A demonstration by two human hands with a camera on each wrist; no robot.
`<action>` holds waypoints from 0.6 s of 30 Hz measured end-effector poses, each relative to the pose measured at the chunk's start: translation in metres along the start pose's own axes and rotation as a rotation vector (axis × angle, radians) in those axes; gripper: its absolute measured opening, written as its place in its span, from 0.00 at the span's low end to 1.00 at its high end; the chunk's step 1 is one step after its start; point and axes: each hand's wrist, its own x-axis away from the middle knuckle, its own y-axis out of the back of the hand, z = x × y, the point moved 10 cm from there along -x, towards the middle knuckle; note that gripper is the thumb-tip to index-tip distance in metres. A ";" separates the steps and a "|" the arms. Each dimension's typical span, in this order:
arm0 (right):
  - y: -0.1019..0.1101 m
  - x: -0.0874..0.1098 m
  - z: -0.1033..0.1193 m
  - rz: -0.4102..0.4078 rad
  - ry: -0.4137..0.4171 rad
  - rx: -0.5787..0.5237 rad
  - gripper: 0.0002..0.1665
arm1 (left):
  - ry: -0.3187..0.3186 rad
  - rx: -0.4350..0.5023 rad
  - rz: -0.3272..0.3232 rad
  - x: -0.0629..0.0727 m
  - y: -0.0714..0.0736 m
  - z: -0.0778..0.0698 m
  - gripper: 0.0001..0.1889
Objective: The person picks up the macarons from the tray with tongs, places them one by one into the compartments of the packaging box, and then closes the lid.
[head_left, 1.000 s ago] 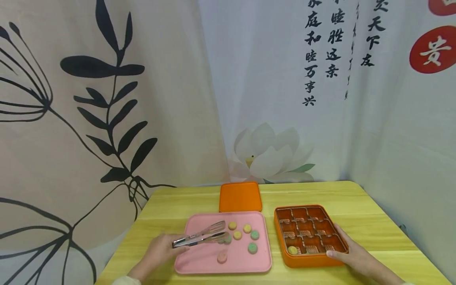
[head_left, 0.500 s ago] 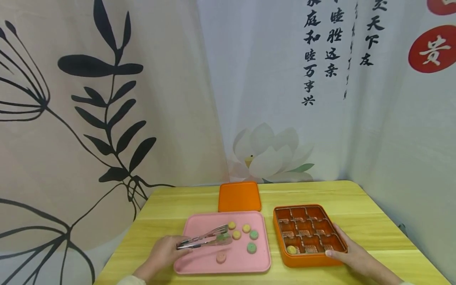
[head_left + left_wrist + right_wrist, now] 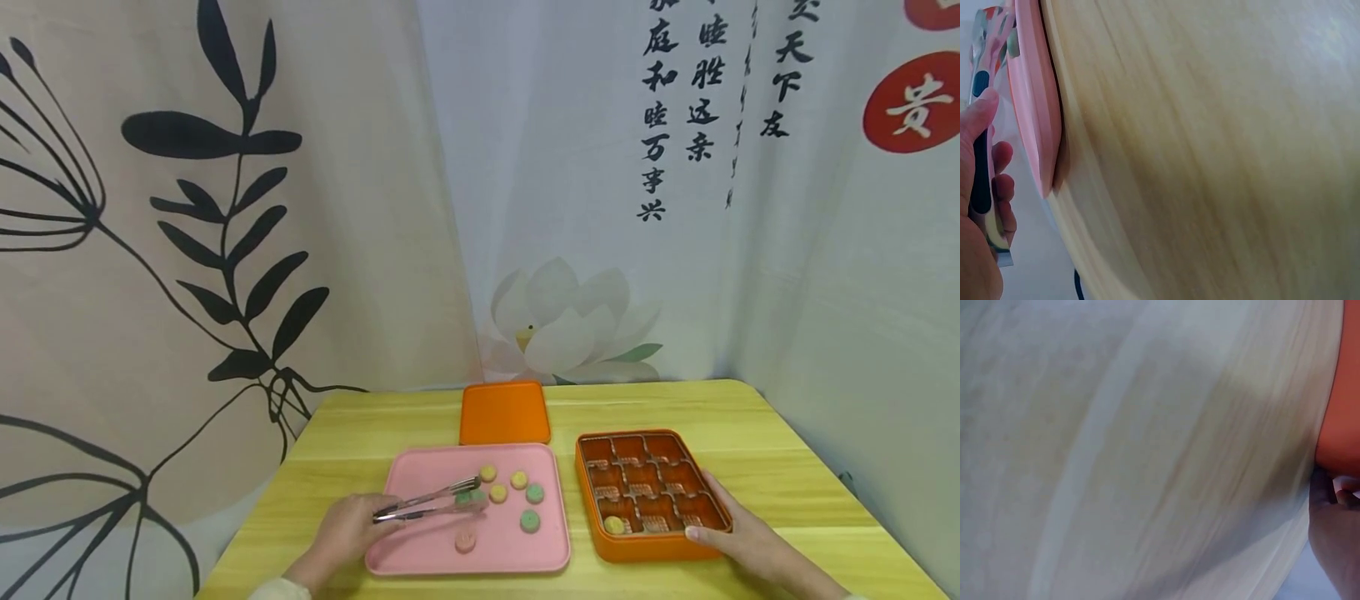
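Note:
My left hand (image 3: 347, 529) grips metal tongs (image 3: 405, 515) over the left part of the pink tray (image 3: 420, 557). In the left wrist view the thumb presses the dark grip of the tongs (image 3: 982, 169), with the fingers curled behind. The tong ends overlap two small round green pieces (image 3: 477, 496). Other small round patterned pieces lie on the tray: yellow (image 3: 498, 494), green (image 3: 530, 522) and one pink (image 3: 465, 542). My right hand (image 3: 738, 533) holds the near right corner of an orange box (image 3: 637, 550), thumb on its rim, fingers along its side.
The box has a clear divided insert (image 3: 641, 479), with one yellow piece (image 3: 614, 526) in its near left compartment. A flat orange lid (image 3: 506, 414) lies behind the tray. The wooden table (image 3: 630, 408) ends at a patterned curtain (image 3: 390, 250).
My left hand has moved slightly right with the tongs, and their ends have come lower around the green pieces. My right hand has stayed at the box corner.

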 end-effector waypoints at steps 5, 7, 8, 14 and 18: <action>0.001 -0.001 0.000 -0.006 0.001 0.013 0.60 | -0.003 0.004 -0.013 -0.001 0.002 -0.002 0.12; 0.000 -0.001 -0.001 -0.005 0.002 0.014 0.60 | -0.010 0.017 -0.018 0.000 0.002 -0.002 0.10; 0.000 -0.001 -0.001 -0.004 0.005 0.014 0.60 | -0.012 0.024 -0.021 0.000 0.002 -0.002 0.09; 0.000 -0.001 -0.001 -0.001 0.005 0.002 0.60 | -0.002 0.068 -0.018 -0.001 0.000 -0.002 0.06; 0.001 -0.001 0.001 -0.005 0.012 0.005 0.60 | 0.002 0.064 -0.025 -0.002 0.000 -0.003 0.06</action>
